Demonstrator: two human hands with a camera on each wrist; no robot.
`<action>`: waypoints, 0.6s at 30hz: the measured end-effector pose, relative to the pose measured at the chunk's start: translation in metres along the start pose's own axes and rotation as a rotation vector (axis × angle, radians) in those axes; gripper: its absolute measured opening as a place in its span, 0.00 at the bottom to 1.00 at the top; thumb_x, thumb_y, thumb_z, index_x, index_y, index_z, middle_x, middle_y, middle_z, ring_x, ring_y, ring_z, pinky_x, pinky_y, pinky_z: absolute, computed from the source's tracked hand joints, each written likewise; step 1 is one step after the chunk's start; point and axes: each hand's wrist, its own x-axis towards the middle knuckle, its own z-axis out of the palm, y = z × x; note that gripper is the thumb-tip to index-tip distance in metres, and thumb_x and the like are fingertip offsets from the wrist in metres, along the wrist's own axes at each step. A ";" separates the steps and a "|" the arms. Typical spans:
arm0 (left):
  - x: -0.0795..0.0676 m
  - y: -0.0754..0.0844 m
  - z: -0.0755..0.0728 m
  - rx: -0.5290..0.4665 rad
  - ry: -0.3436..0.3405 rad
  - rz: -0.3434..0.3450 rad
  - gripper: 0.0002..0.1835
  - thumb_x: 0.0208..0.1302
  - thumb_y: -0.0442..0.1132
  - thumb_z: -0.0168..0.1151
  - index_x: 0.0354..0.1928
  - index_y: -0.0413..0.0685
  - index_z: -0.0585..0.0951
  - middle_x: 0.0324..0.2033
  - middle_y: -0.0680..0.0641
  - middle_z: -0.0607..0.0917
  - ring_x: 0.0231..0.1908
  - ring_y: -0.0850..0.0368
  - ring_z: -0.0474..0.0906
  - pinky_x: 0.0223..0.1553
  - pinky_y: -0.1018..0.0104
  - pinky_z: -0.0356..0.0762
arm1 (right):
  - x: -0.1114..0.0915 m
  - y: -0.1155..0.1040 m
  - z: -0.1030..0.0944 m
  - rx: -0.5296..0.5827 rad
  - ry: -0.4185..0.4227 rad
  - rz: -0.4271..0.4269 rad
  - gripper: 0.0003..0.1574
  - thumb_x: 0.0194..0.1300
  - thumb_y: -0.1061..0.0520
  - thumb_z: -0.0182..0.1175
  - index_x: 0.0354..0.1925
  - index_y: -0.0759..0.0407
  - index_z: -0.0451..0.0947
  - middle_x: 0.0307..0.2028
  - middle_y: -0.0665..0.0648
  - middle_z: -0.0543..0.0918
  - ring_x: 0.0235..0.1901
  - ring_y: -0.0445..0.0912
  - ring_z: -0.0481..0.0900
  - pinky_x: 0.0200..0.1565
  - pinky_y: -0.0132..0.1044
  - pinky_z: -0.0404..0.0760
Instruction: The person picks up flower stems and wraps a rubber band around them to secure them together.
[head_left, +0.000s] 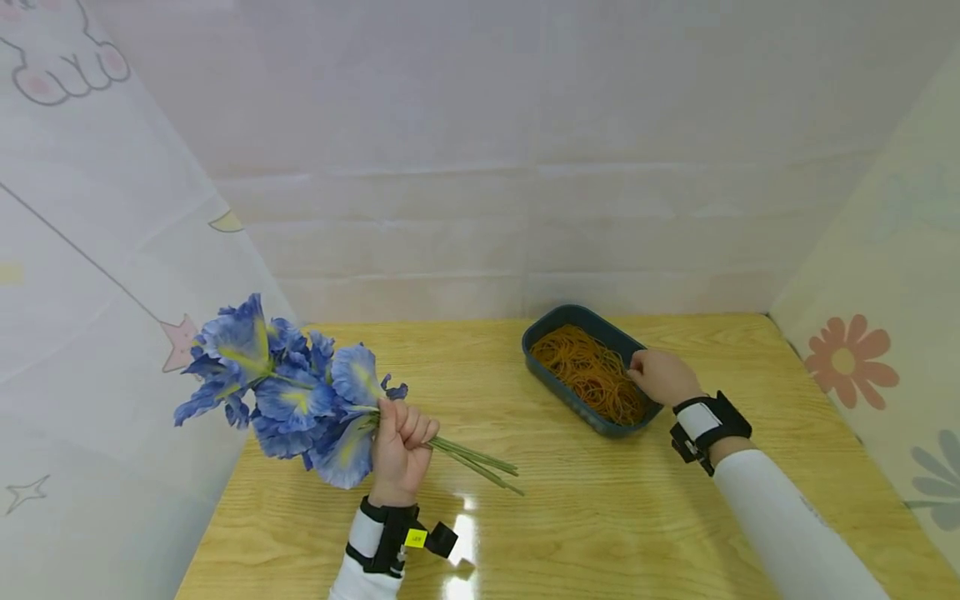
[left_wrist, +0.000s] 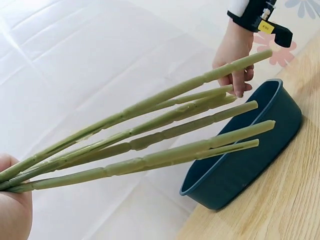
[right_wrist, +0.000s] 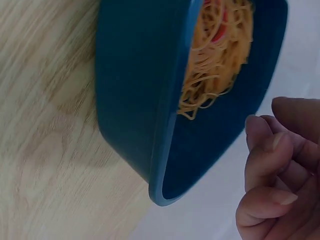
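My left hand (head_left: 405, 446) grips a bunch of blue artificial irises (head_left: 296, 396) by the green stems just below the blooms. The flower heads point left, and the stem ends (left_wrist: 200, 150) stick out to the right in the left wrist view. A dark teal plastic container (head_left: 551, 385) on the table holds a heap of tan rubber bands (head_left: 581, 367), a few of them red. Over the container's right rim hovers my right hand (head_left: 666, 379). Its fingers (right_wrist: 267, 155) are loosely curled, a gap shows beside the thumb, and nothing is visible between them.
A wood-grain table (head_left: 480, 533) lies under both hands. Pale cloth sheets (head_left: 480, 167) hang behind it and at both sides, the side ones printed with flowers and stars. Each wrist wears a black strap (head_left: 712, 425) with a small camera.
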 end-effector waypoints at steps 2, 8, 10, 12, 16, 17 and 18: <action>0.000 0.001 0.000 0.005 0.008 0.000 0.24 0.73 0.51 0.21 0.18 0.49 0.50 0.13 0.53 0.47 0.13 0.61 0.40 0.25 0.69 0.40 | 0.007 0.002 0.003 -0.046 -0.047 0.001 0.10 0.64 0.59 0.56 0.29 0.64 0.78 0.18 0.54 0.77 0.17 0.42 0.69 0.23 0.36 0.67; -0.001 0.001 -0.003 -0.007 -0.013 0.003 0.24 0.73 0.50 0.19 0.18 0.48 0.50 0.13 0.53 0.48 0.13 0.61 0.41 0.25 0.69 0.40 | 0.020 0.002 0.016 -0.111 -0.163 0.048 0.12 0.62 0.59 0.58 0.23 0.61 0.74 0.15 0.55 0.74 0.16 0.44 0.70 0.22 0.35 0.66; -0.001 0.002 -0.004 0.005 -0.009 0.003 0.25 0.73 0.51 0.19 0.18 0.48 0.50 0.13 0.53 0.48 0.13 0.61 0.41 0.25 0.69 0.40 | 0.024 0.002 0.021 -0.127 -0.171 0.048 0.10 0.61 0.59 0.59 0.25 0.61 0.76 0.17 0.55 0.76 0.17 0.44 0.72 0.22 0.36 0.68; -0.001 0.001 -0.004 0.018 -0.005 0.002 0.25 0.73 0.51 0.19 0.18 0.48 0.50 0.13 0.53 0.47 0.13 0.61 0.40 0.25 0.69 0.40 | 0.027 0.000 0.027 -0.145 -0.175 0.038 0.08 0.61 0.59 0.60 0.26 0.61 0.76 0.20 0.55 0.77 0.18 0.44 0.73 0.22 0.37 0.70; 0.000 0.001 -0.005 0.030 -0.023 0.005 0.24 0.73 0.50 0.19 0.18 0.49 0.51 0.13 0.53 0.48 0.13 0.61 0.41 0.25 0.69 0.41 | 0.028 -0.004 0.037 -0.174 -0.178 0.009 0.09 0.60 0.58 0.62 0.25 0.59 0.76 0.20 0.54 0.77 0.18 0.43 0.73 0.21 0.36 0.70; 0.000 0.001 -0.005 0.029 -0.034 0.007 0.24 0.73 0.50 0.19 0.18 0.49 0.51 0.13 0.53 0.48 0.13 0.61 0.41 0.25 0.69 0.41 | 0.028 -0.005 0.038 -0.175 -0.178 0.003 0.09 0.60 0.58 0.62 0.24 0.58 0.75 0.20 0.54 0.77 0.17 0.44 0.73 0.21 0.36 0.69; 0.000 0.001 -0.005 0.028 -0.044 0.008 0.24 0.73 0.50 0.18 0.18 0.49 0.51 0.13 0.53 0.48 0.13 0.61 0.42 0.25 0.70 0.41 | 0.027 -0.007 0.039 -0.174 -0.177 -0.001 0.10 0.59 0.58 0.62 0.23 0.58 0.75 0.20 0.54 0.77 0.17 0.44 0.73 0.21 0.36 0.69</action>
